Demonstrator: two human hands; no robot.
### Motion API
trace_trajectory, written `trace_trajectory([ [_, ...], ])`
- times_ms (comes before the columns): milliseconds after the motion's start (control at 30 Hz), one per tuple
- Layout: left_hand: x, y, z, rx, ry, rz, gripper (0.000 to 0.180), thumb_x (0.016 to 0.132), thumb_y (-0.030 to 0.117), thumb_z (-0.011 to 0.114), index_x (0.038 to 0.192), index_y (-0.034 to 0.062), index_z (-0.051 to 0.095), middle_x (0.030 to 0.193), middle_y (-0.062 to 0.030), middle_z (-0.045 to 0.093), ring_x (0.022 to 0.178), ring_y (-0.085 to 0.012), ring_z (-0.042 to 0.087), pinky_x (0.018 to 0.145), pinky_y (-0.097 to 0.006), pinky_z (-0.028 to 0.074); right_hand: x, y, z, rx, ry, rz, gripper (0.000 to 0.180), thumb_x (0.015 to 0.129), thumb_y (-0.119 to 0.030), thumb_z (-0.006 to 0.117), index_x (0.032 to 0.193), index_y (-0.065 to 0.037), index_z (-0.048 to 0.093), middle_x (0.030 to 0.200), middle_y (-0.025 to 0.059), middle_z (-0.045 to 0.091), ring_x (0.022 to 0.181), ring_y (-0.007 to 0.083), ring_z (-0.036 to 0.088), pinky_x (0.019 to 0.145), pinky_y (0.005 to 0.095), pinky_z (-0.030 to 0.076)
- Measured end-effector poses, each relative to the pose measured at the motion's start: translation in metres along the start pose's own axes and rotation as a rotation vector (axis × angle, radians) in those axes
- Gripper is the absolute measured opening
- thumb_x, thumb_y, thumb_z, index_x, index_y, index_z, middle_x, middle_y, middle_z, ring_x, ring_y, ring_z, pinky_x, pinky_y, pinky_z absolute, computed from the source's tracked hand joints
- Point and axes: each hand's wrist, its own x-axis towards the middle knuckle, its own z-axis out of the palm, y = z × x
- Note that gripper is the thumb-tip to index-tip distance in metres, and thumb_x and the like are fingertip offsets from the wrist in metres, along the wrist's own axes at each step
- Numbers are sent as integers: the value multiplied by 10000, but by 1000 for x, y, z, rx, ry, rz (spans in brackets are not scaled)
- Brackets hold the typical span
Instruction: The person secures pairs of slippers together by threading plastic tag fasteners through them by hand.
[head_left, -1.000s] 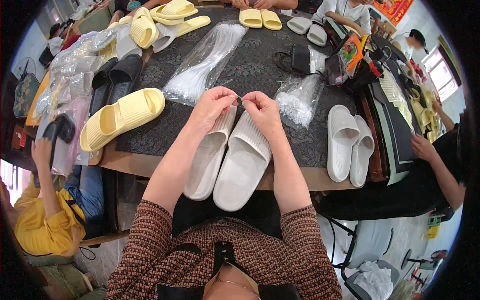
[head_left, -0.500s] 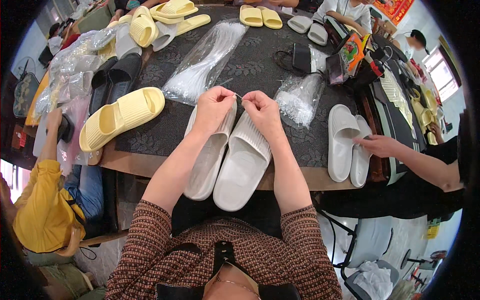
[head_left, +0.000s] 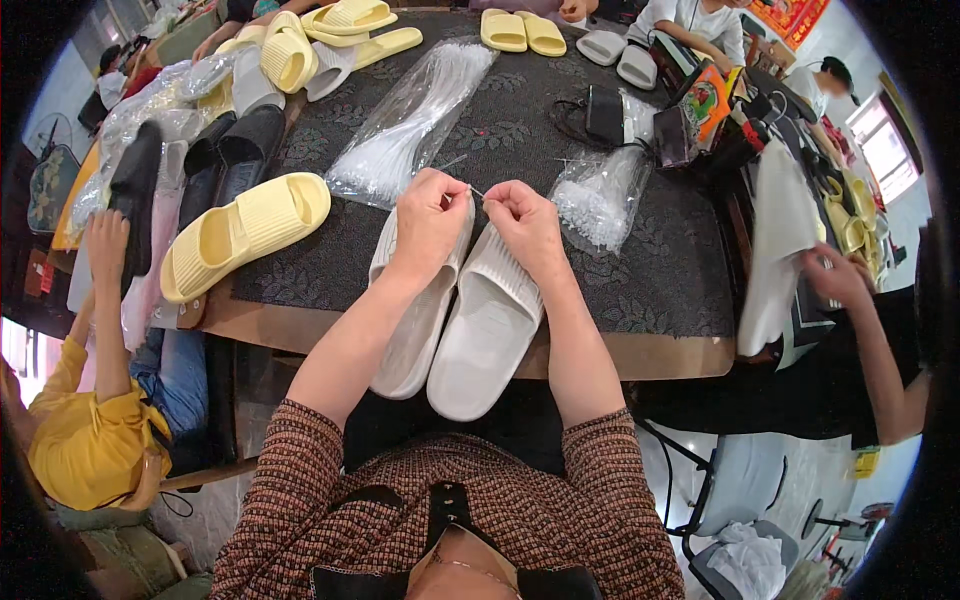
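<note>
Two pale grey slippers lie side by side, soles down, at the table's near edge: the left slipper (head_left: 405,365) and the right slipper (head_left: 485,350). Above their straps my left hand (head_left: 428,225) and my right hand (head_left: 525,225) meet, thumb and finger of each pinched on a thin plastic tie (head_left: 477,192). My fingers hide most of the tie, so I cannot tell whether it passes through both straps. Beyond my left hand lies a long clear bag of white ties (head_left: 400,145). A smaller opened bag of ties (head_left: 598,205) lies beyond my right hand.
A yellow slipper (head_left: 245,235) lies left of my arms, beside black slippers (head_left: 245,150) and a pile of yellow ones. A co-worker's hand (head_left: 105,240) at left holds a black slipper. At right another hand (head_left: 835,275) handles something white and blurred. A black pouch (head_left: 603,115) sits farther back.
My hands stay nearly still. The grey slippers at the right have left the table, and the co-worker's hand there has moved right and up. At left, a black slipper has been raised.
</note>
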Motion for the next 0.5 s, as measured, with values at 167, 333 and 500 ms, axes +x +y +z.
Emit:
trace_trajectory([
  [167, 0, 0, 2, 59, 31, 88, 41, 773, 4, 647, 790, -14, 614, 751, -59, 554, 604, -106, 515, 547, -236, 430, 0, 0, -1, -38, 5, -2, 78, 825, -65, 620, 877, -8, 626, 671, -42, 583, 607, 9, 481, 558, 190, 411],
  [333, -1, 1, 3, 80, 36, 72, 36, 769, 0, 646, 786, -13, 617, 743, -67, 555, 607, -122, 529, 548, -249, 440, 0, -1, -1, -57, 4, -4, 92, 821, -79, 626, 883, -11, 630, 665, -42, 582, 605, 13, 482, 554, 193, 411],
  [500, 0, 1, 2, 107, 41, 88, 37, 765, 0, 646, 783, -16, 617, 747, -76, 566, 611, -129, 547, 552, -252, 450, 0, -5, -1, -77, 2, 5, 95, 820, -81, 626, 886, -13, 630, 663, -46, 576, 604, 12, 475, 553, 192, 405],
])
